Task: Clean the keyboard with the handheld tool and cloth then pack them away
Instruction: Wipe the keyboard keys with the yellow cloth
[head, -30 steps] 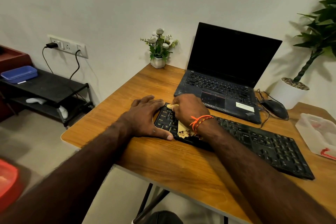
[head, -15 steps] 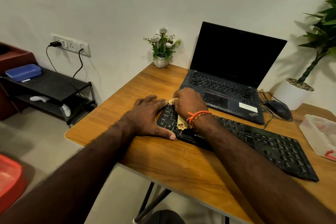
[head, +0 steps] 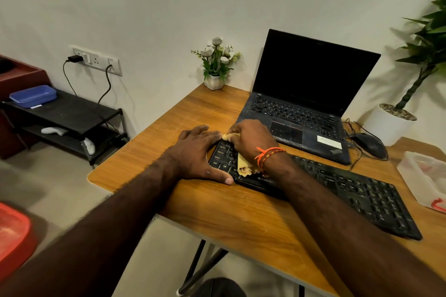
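Right hand (head: 251,138): fingers curled round yellow cloth (head: 244,166), pressing it on left end of black keyboard (head: 350,191). Left hand (head: 201,155): fingers straight, flat against keyboard's left edge, thumb along its front. Keyboard: on wooden desk (head: 241,219), before open laptop (head: 306,96). Mouse (head: 370,144): right of laptop. Clear container (head: 424,176): desk's right edge.

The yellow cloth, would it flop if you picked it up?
Probably floppy: the yellow cloth bunches under the right hand and drapes over the keyboard. Likely light, since it looks thin. It shouldn't roll.
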